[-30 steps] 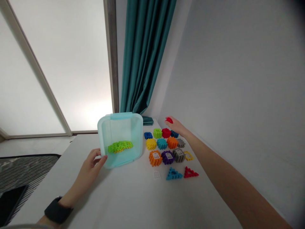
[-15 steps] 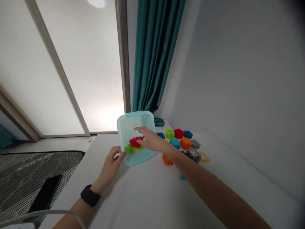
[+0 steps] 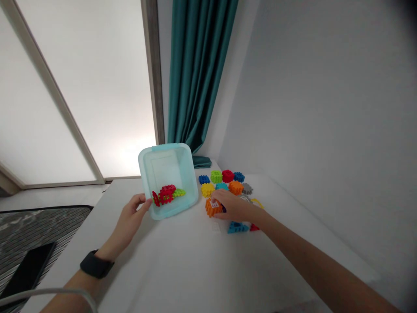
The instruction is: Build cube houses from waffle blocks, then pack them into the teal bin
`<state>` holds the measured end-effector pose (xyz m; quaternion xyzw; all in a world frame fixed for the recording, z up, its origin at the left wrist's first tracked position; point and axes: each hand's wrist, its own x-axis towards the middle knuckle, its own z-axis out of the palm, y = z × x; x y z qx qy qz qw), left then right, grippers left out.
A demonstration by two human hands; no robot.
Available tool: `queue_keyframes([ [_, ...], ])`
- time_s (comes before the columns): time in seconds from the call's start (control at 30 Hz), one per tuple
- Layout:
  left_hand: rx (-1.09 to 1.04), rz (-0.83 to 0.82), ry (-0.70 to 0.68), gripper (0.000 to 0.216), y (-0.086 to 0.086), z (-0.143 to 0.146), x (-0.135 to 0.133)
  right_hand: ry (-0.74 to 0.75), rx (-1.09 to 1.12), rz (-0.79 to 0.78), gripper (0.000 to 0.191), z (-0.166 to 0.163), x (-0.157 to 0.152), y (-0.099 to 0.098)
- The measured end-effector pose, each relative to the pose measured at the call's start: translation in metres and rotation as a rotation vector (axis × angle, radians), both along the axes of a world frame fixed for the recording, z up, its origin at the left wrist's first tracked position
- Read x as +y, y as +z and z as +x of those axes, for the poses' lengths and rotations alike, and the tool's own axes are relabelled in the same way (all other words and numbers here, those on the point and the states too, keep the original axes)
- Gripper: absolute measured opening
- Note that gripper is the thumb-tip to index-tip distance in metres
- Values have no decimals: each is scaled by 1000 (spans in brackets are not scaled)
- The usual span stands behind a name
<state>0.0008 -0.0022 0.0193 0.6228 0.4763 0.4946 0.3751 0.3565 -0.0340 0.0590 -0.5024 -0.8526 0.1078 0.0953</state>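
My left hand (image 3: 132, 216) grips the left rim of a tilted light-blue plastic bin (image 3: 167, 214), thumb inside and fingers behind the wall. Inside the bin lie red toothed pieces (image 3: 167, 194) and a lime-green piece (image 3: 179, 192). My right hand (image 3: 232, 206) has its fingers closed around an orange toothed block (image 3: 212, 208) with a white label on top. Close behind that hand sit a yellow block (image 3: 207, 190), a teal block (image 3: 222, 186) and another orange block (image 3: 236, 187). Nearer to me is a blue triangular piece (image 3: 237, 227).
Lime-green (image 3: 216, 176), red (image 3: 228, 175) and blue blocks (image 3: 239, 177) stand at the back of the white table (image 3: 182, 269). A grey block (image 3: 247, 188) is on the right. Behind hang a teal curtain (image 3: 198, 78) and a grey wall (image 3: 309, 95). A dark phone-like slab (image 3: 29, 269) lies lower left.
My right hand has moved out of the bin, rightward to the orange block. The red pieces in the bin have shifted and spread. My view has turned slightly right; the left hand still holds the bin.
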Motion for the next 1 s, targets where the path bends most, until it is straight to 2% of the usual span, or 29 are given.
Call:
queue_keyframes([
  [0.23, -2, -12, -11, 41, 0, -1, 1, -9, -57, -59, 19, -7, 13, -6],
  [0.33, -17, -14, -18, 38, -2, -2, 3, -31, -48, -101, 19, -6, 16, 3],
  [0.43, -13, -10, -20, 33, -3, -2, 3, -69, 39, -102, 19, -12, 16, 22],
  [0.5, -9, 0, -24, 31, -3, -2, 3, -76, 143, -62, 21, -26, 17, 37],
  [0.6, -24, 23, -39, 28, -3, -2, 3, 26, 224, 46, 21, -64, 29, 51],
  [0.67, -32, 34, -48, 27, -2, -2, 2, 131, 221, 158, 17, -92, 41, 53],
  [0.77, -27, 38, -51, 26, -1, -1, 1, 179, 180, 322, 6, -117, 57, 49],
  [0.87, -14, 30, -51, 27, 1, -1, -1, 196, 206, 370, 5, -106, 57, 43],
  [1.0, -2, 20, -43, 28, 3, -1, -2, 92, 199, 368, 10, -49, 40, 38],
])
